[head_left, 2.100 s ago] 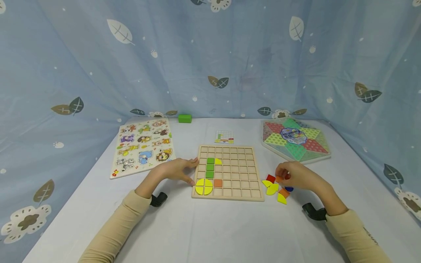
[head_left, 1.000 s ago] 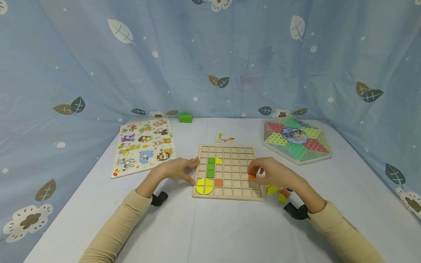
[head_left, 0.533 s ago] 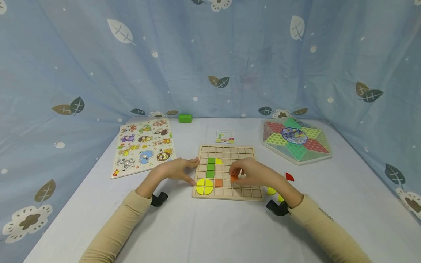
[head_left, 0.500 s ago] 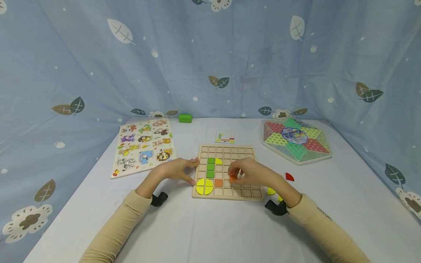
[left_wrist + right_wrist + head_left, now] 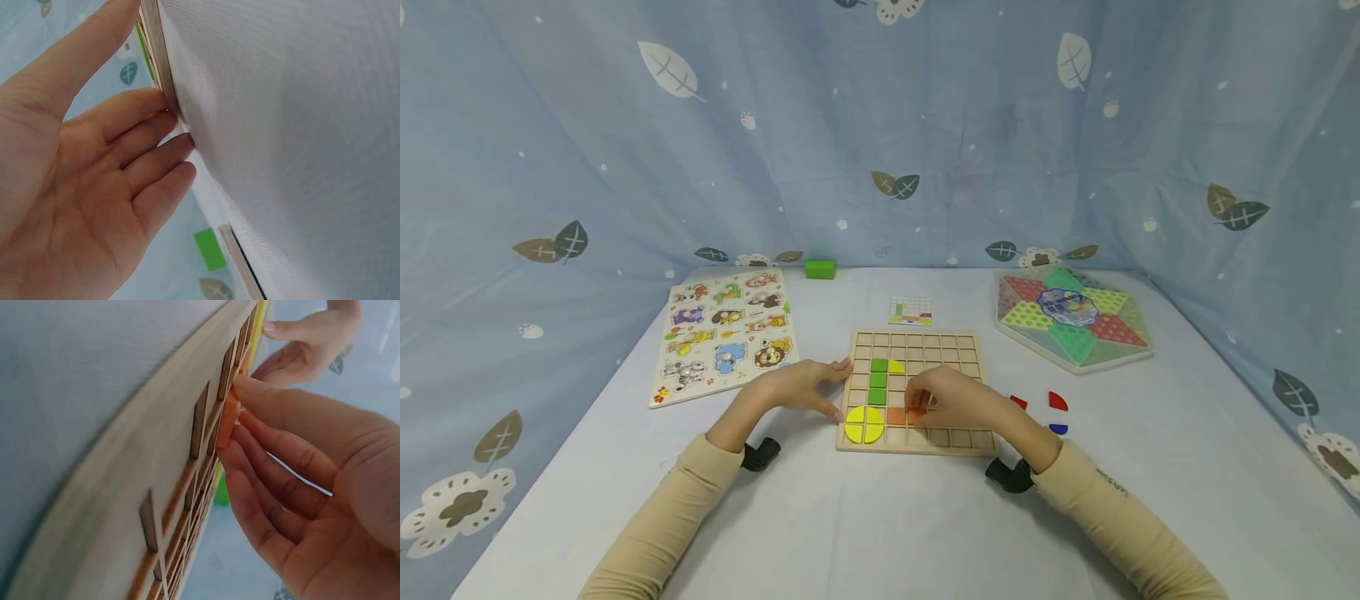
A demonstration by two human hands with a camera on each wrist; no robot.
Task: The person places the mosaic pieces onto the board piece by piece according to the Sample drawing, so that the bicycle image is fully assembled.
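Note:
My right hand point(image 5: 947, 396) pinches an orange tile point(image 5: 229, 419) between thumb and fingertips, low over the wooden grid board point(image 5: 917, 451). In the head view that tile is just right of an orange square point(image 5: 896, 416) lying in the grid. My left hand point(image 5: 801, 387) touches the board's left edge with thumb and extended fingers. Further pieces in the grid are green squares point(image 5: 878, 381) in a column, a yellow quarter circle point(image 5: 896, 367) beside the top one, and a yellow circle point(image 5: 864, 425) of quarter pieces at lower left.
Right of the board lie a red quarter piece point(image 5: 1057, 402), a red piece point(image 5: 1018, 402) and a blue piece point(image 5: 1058, 429). Behind the board is a pattern card point(image 5: 911, 310). An animal puzzle point(image 5: 726, 333), a green block point(image 5: 820, 269) and a hexagonal game box point(image 5: 1075, 317) stand around.
My right hand has picked the orange tile from the loose pieces and carried it left across the board, down beside the orange square. My left hand has stayed at the board's edge.

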